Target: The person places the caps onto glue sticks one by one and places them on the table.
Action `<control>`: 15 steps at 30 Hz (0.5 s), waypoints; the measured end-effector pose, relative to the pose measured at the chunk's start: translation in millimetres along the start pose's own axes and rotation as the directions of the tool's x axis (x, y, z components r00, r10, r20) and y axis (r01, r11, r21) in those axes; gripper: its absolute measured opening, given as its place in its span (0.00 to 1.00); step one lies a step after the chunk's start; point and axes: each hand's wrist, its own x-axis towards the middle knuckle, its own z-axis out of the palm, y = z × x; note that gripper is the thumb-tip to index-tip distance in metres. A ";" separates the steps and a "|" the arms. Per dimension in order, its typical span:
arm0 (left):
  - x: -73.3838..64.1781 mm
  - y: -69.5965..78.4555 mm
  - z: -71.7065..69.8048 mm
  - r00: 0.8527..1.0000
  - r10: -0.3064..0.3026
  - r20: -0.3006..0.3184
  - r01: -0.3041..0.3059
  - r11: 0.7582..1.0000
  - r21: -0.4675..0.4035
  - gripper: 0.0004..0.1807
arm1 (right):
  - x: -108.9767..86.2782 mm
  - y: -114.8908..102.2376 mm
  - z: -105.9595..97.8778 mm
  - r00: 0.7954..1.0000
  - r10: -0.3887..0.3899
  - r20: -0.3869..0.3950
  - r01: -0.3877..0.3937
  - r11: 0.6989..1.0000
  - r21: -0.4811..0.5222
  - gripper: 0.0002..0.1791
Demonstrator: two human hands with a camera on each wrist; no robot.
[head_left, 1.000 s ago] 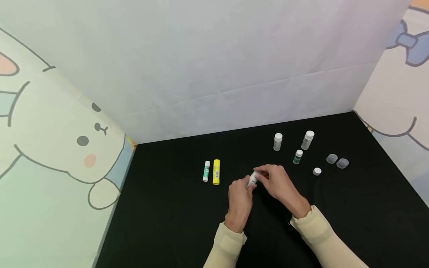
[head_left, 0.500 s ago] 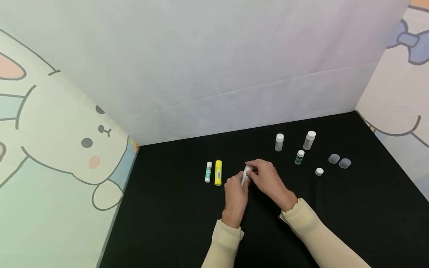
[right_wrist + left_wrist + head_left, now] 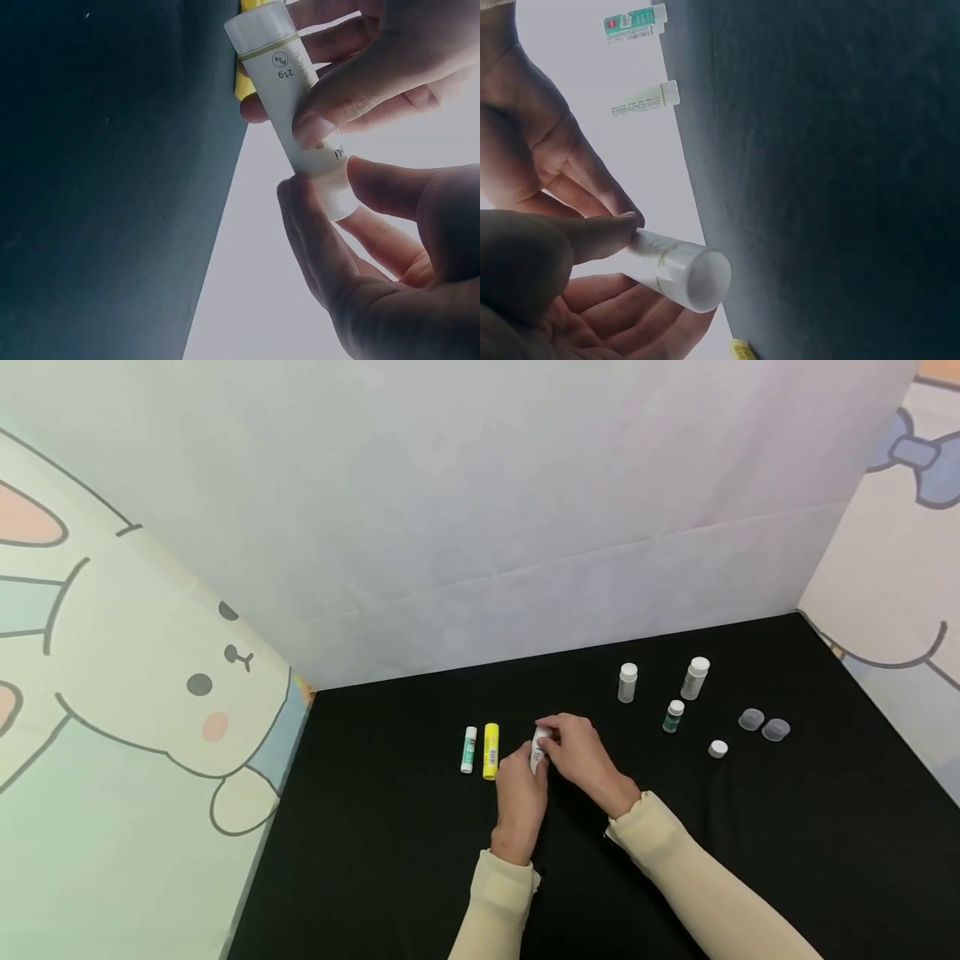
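Both hands work on a white glue stick (image 3: 279, 97) above the table, left of its middle. My left hand (image 3: 519, 806) grips the tube's lower part, the thumb pressed along its printed side. At the other, ribbed end, my right hand (image 3: 583, 756) pinches it between thumb and fingers. A gold band and the tube's pale end (image 3: 705, 279) stick out past the left fingers in the left wrist view. To the left of the hands are a yellow glue stick (image 3: 491, 752) and a smaller green-and-white one (image 3: 468, 750).
At the right of the black table (image 3: 360, 860) stand two clear white-capped bottles (image 3: 627, 683) (image 3: 694, 678) and a green-labelled bottle (image 3: 672, 717). Nearby lie a white cap (image 3: 717, 749) and two small clear cups (image 3: 751, 719) (image 3: 776, 730). A white curtain (image 3: 480, 510) hangs behind.
Both hands have moved left together with the white glue stick, closer to the yellow one. The tube now stands more upright in the head view.
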 end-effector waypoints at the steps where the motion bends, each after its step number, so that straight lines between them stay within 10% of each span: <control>1: 0.2 -0.5 -0.2 1.000 0.001 -0.002 -0.001 1.000 0.007 0.05 | 1.5 0.1 1.2 1.000 0.001 0.002 -0.001 1.000 0.004 0.17; 15: 1.1 -6.2 -1.2 1.000 0.009 -0.017 -0.006 0.990 0.143 0.11 | 20.3 0.2 16.9 0.997 0.045 0.059 -0.047 0.999 0.023 0.16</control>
